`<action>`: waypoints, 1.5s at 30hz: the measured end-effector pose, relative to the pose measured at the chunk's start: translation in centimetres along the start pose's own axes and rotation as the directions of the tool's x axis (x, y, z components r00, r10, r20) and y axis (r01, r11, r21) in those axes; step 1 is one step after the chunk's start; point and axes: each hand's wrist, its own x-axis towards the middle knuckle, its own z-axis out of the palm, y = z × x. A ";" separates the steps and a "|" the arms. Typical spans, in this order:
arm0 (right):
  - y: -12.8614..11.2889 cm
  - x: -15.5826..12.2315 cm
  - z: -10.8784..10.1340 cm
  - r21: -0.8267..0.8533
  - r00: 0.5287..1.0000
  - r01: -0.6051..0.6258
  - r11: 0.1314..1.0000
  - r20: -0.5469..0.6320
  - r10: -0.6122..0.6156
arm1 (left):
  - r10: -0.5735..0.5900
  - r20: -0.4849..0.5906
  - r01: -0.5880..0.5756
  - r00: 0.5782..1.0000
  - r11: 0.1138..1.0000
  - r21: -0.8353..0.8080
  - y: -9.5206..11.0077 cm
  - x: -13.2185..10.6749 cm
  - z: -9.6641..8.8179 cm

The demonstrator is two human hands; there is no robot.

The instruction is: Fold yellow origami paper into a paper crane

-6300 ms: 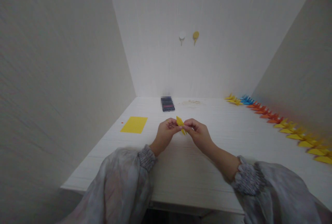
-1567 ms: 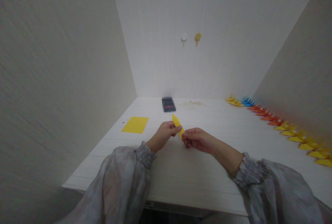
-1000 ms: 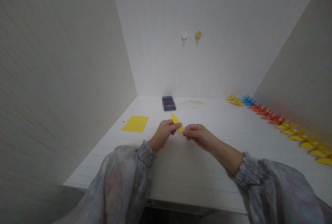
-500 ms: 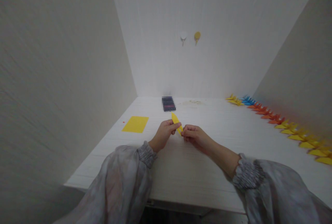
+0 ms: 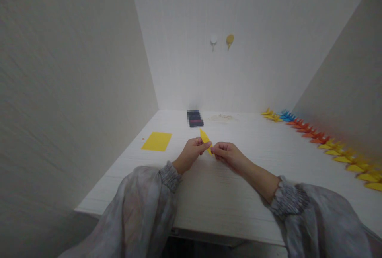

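Between my hands, above the middle of the white table (image 5: pixel 191 202), is a narrow piece of folded yellow paper (image 5: pixel 204 135). My left hand (image 5: pixel 193 150) pinches it between thumb and fingers from the left side. Its pointed upper end sticks up past my left thumb. My right hand (image 5: pixel 228 152) is closed at the paper's lower right end, fingertips pinching that tip. My fingers cover part of the lower end. A flat square sheet of yellow paper (image 5: pixel 157 141) lies on the table to the left of my left hand.
A dark phone-like object (image 5: pixel 195 118), pixelated, lies behind my hands. Along the right runs a row of folded paper cranes: yellow ones (image 5: pixel 346 156), orange ones (image 5: pixel 307 130) and blue ones (image 5: pixel 286 115). Two hooks, one white (image 5: pixel 213 41), one yellow (image 5: pixel 229 40), hang on the back wall.
The view has shifted slightly. Both hands keep their pinch on the folded yellow paper, with my right fingers a little closer against its lower end.
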 end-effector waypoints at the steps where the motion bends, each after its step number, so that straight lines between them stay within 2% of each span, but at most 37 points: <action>1: 0.0 0.0 0.0 -0.039 1.000 0.008 0.999 -0.010 -0.008 | -0.009 0.006 0.009 1.000 1.000 0.008 0.0 0.0 0.0; 5: 0.5 0.3 -0.2 -0.242 0.998 0.033 0.970 -0.040 -0.044 | -0.060 0.030 0.058 0.998 0.997 0.056 0.1 -0.1 -0.1; 9: 0.9 0.7 -0.5 -0.449 0.993 0.104 0.887 -0.002 -0.117 | -0.081 -0.016 0.082 0.997 0.994 0.073 0.0 0.0 -0.1; 12: 0.7 0.6 -0.4 -0.501 0.990 0.131 0.855 0.019 -0.140 | -0.090 -0.038 0.093 0.995 0.991 0.094 0.0 0.1 -0.1; 18: 0.4 0.2 -0.2 -0.270 1.000 0.026 0.963 0.020 -0.021 | -0.077 -0.050 0.083 0.996 0.987 0.137 0.1 0.1 0.0; 23: 0.9 0.5 -0.4 -0.188 1.000 -0.020 0.982 0.003 0.021 | -0.082 -0.037 0.087 0.996 0.979 0.184 0.3 0.0 0.3; 29: 0.5 0.3 -0.3 -0.043 0.997 -0.060 0.997 0.039 0.061 | -0.074 0.002 0.072 0.997 0.981 0.178 0.7 -0.2 0.4; 34: 0.3 0.2 -0.1 -0.044 0.996 -0.075 0.996 0.041 0.077 | -0.089 0.019 0.084 0.996 0.980 0.178 0.6 -0.2 0.2; 38: 0.5 0.3 -0.1 -0.069 0.997 -0.067 0.995 0.025 0.069 | -0.107 -0.032 0.111 0.994 0.982 0.153 0.4 0.0 -0.1; 45: 0.3 0.1 0.0 -0.033 0.997 -0.077 0.996 0.023 0.078 | -0.035 -0.026 0.036 0.999 0.999 0.027 0.0 0.0 -0.1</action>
